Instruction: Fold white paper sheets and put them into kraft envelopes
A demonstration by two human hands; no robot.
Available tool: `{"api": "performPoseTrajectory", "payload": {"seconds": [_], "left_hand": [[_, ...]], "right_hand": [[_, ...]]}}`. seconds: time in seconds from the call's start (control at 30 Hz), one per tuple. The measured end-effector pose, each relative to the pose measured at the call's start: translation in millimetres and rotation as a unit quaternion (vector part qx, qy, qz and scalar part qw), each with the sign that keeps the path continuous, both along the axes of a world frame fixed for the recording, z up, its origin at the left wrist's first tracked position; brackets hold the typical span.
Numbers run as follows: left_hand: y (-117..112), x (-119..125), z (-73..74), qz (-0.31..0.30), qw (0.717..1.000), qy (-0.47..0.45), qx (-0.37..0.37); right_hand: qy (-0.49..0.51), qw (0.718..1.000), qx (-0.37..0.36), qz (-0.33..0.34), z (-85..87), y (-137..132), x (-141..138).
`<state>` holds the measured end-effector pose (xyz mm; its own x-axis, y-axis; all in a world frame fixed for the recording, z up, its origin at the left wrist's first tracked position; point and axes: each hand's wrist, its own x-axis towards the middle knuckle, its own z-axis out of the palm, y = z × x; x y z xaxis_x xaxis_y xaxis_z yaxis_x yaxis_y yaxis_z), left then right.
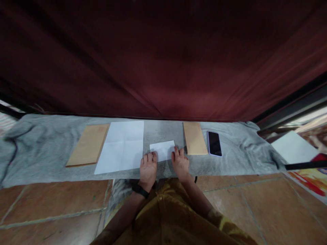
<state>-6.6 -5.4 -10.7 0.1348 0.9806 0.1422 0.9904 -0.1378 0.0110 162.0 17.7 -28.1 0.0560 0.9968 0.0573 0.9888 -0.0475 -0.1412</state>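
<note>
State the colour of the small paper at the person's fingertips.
The small paper is white; head view.

A cloth [38, 149] lay across the middle of the frame on the floor [51, 204], with a curtain [163, 61] behind it in the upper half. On the cloth, from left to right, lay a large envelope [89, 144], an unfolded sheet [122, 146], a folded paper [162, 149], a smaller envelope [195, 138] and a phone [214, 143]. The left hand [148, 170] and right hand [181, 164] rested flat at the folded paper's lower corners.
</note>
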Motion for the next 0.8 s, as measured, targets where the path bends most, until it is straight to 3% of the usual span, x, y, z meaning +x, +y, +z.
{"api": "performPoseTrajectory", "payload": {"seconds": [0.33,0.67,0.8], "left_hand": [[3,5,-19.1,-0.226,0.973,-0.050,-0.005],[-6,5,-30.0,-0.259,0.961,-0.093,-0.028],[-8,3,-28.0,-0.264,0.960,-0.089,-0.035]], "right_hand": [[0.016,1.000,-0.011,-0.005,2.4,1,-1],[0.060,0.998,0.004,-0.022,6.6,4,4],[0.154,0.984,0.055,0.066,7.7,2,-5]]}}
